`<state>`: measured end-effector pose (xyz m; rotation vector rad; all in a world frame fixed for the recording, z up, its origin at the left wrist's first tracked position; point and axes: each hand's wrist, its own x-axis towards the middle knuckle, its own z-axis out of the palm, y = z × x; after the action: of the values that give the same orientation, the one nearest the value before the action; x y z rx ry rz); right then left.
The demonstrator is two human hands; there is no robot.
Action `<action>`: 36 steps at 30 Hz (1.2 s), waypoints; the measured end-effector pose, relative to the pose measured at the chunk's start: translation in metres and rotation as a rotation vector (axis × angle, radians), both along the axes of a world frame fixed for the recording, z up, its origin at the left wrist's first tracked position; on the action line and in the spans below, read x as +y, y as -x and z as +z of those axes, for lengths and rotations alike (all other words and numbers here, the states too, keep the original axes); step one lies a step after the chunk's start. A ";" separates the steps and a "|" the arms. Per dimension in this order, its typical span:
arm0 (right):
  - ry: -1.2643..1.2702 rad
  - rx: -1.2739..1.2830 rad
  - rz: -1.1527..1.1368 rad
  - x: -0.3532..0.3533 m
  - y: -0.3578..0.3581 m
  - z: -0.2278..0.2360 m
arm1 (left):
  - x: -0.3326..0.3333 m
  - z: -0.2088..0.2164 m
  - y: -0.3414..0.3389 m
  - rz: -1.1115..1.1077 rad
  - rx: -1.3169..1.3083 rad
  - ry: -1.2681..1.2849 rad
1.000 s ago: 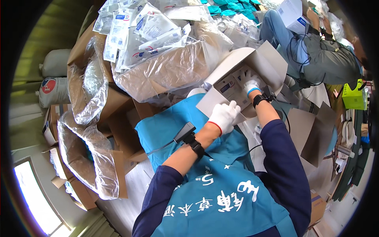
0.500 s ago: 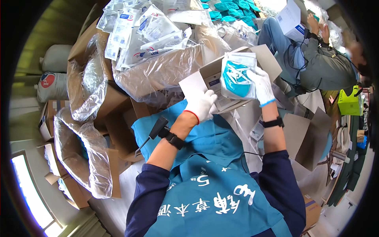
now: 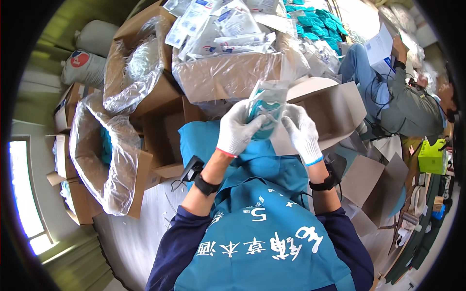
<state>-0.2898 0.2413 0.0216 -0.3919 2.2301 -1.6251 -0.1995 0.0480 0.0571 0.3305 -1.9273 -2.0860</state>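
Observation:
My left hand (image 3: pixel 239 127), in a white knit glove with a red cuff, is closed around a clear plastic packet (image 3: pixel 266 109) with a teal item inside. The thumb lies across the packet's front, and its clear top stands above the fingers. My right hand (image 3: pixel 303 133), in a white glove with a blue cuff, is at the packet's right edge. Its fingers are loosely bent and apart, with nothing seen between them. Behind that hand an open cardboard box (image 3: pixel 335 109) lies tilted, flaps spread. A teal apron (image 3: pixel 262 237) covers my front and lap.
Ahead stands a large plastic-lined carton (image 3: pixel 228 77) heaped with clear packets. Several lined cartons (image 3: pixel 138 186) are on the left. Teal items (image 3: pixel 320 24) are piled farther back. A seated person (image 3: pixel 410 99) works at the right, near open boxes (image 3: pixel 374 189).
The packet has passed from my right hand to my left and is now in front of me. My left hand has let go of the white flap. The view has shifted somewhat.

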 end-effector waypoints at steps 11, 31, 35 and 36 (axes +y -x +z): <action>0.343 -0.354 0.185 -0.041 -0.023 0.037 | -0.023 0.013 -0.096 -0.084 0.220 1.456; 0.197 0.351 0.559 -0.108 -0.115 -0.032 | -0.053 -0.035 -0.174 0.145 -0.343 1.010; 0.041 0.384 0.595 -0.109 -0.124 -0.024 | -0.054 -0.040 -0.181 0.035 -0.381 0.830; 0.057 0.387 0.590 -0.108 -0.127 -0.024 | -0.057 -0.042 -0.183 -0.010 -0.388 0.805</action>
<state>-0.1631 0.1330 -0.0025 -1.3320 2.0261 -1.3673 -0.0161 -0.0093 0.0149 0.5523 -2.7833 -1.1340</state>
